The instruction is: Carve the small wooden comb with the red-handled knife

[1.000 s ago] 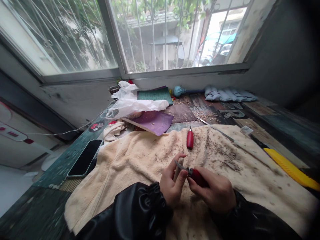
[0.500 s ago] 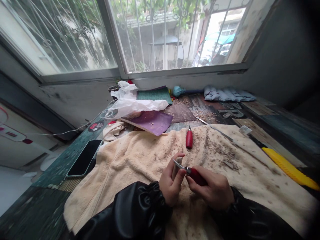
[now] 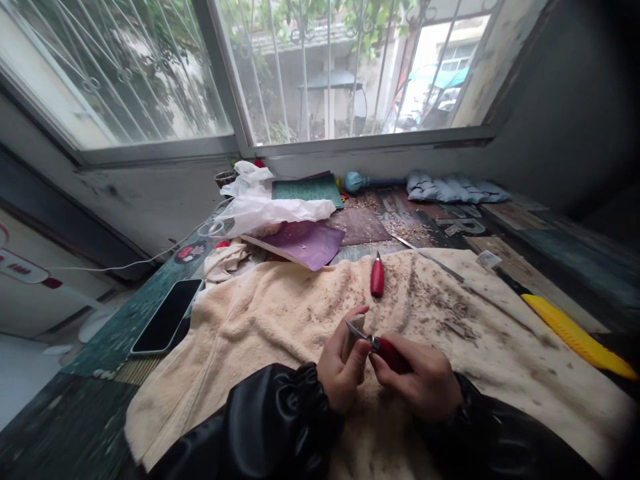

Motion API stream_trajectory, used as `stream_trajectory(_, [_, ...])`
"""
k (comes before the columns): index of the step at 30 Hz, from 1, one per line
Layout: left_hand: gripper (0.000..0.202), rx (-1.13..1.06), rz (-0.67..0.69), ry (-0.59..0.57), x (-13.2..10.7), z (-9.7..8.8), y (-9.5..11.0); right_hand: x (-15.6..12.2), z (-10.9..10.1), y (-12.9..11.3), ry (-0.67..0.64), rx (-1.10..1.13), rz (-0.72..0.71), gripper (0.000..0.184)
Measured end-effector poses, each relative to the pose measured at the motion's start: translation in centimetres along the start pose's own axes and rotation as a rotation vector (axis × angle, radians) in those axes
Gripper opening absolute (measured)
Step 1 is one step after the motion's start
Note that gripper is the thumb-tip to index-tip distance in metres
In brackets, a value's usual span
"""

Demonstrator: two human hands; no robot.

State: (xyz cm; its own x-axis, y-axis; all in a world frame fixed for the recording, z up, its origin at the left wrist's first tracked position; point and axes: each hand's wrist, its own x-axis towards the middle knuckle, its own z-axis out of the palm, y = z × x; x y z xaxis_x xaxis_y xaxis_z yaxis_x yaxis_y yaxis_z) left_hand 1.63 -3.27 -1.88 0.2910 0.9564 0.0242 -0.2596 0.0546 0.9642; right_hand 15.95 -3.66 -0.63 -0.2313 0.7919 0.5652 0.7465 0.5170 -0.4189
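In the head view, a small pale piece [image 3: 353, 335] is gripped between the thumb and bent fingers of the left hand [image 3: 341, 375]. A red-handled knife [image 3: 394, 356] is clasped by the closed right hand [image 3: 426, 381], its blade angled across the piece. Both are held above a beige towel [image 3: 260, 312] spread over the counter [image 3: 93, 357], where shavings [image 3: 453, 308] are scattered and a second red-handled tool [image 3: 377, 280] is laid just beyond the hands.

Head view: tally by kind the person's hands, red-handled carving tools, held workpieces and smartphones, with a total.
Hands: 2 (left hand, right hand)
Red-handled carving tools: 2 (held carving tool; loose carving tool on the beige towel)
Held workpieces: 1 (pale workpiece)
Smartphones: 1 (smartphone, screen up)
Total: 6
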Motion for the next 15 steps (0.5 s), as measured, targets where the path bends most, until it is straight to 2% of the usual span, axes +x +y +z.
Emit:
stream_trajectory(6, [0.048,-0.005,0.088,0.040,-0.2,0.6,0.3,0.0,-0.1,0.1,0.015,0.005,-0.060,0.028])
stream_trajectory(12, [0.048,0.022,0.136,0.063,-0.4,0.8,0.6,0.0,-0.3,-0.9,0.032,0.002,-0.029,0.033])
stream_trajectory(15, [0.048,0.015,0.140,0.068,-0.5,0.8,0.7,-0.2,-0.1,-1.3,0.047,-0.003,0.039,0.034])
